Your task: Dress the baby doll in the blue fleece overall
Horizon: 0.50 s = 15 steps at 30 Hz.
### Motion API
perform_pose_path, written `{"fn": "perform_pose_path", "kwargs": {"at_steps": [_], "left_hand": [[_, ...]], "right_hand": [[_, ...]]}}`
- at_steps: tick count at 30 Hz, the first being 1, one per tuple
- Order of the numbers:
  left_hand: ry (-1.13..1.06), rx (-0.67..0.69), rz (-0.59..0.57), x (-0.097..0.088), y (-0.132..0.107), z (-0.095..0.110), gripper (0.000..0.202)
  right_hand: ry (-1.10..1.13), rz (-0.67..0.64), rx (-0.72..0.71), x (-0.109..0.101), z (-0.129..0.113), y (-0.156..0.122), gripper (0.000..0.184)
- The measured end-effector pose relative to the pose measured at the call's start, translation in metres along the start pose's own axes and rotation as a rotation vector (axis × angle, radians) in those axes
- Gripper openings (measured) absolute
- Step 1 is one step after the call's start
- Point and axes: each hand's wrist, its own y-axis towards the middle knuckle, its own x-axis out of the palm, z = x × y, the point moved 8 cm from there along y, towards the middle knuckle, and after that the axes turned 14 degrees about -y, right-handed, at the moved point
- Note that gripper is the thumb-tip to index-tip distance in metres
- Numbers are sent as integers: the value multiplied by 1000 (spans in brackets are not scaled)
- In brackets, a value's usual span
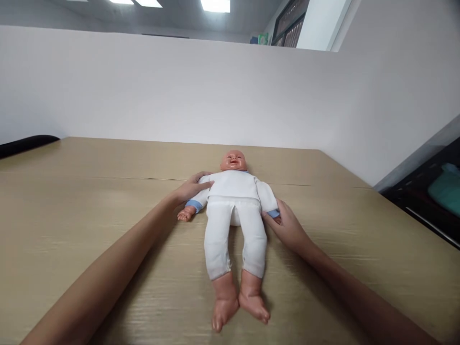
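Note:
A baby doll (234, 186) lies on its back on the wooden table, head at the far side and bare feet toward me. It wears a white top and white trousers (218, 239), with blue cuffs at the wrists. My left hand (194, 188) is closed round the doll's upper sleeve on the left, the thumb lying across it. On the other side, my right hand (285, 225) wraps round the blue cuff (273, 213) at the doll's wrist, partly covering the doll's hand.
The pale wooden table (108, 206) has a seam running across it. A white wall (172, 91) rises behind its far edge. At the left edge is a black curved object (30, 142); at the right, a dark framed thing holds green cloth (447, 189).

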Motion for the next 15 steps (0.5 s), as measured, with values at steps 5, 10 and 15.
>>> {"fn": "perform_pose_path", "kwargs": {"at_steps": [5, 10, 15], "left_hand": [[186, 51, 126, -8, -2, 10, 67], [358, 136, 236, -1, -55, 47, 61], [417, 351, 306, 60, -193, 117, 46]], "right_hand": [[-11, -6, 8, -2, 0, -5, 58], [-1, -24, 63, -21, -21, -48, 86], [17, 24, 141, -70, -58, -148, 65]]}}
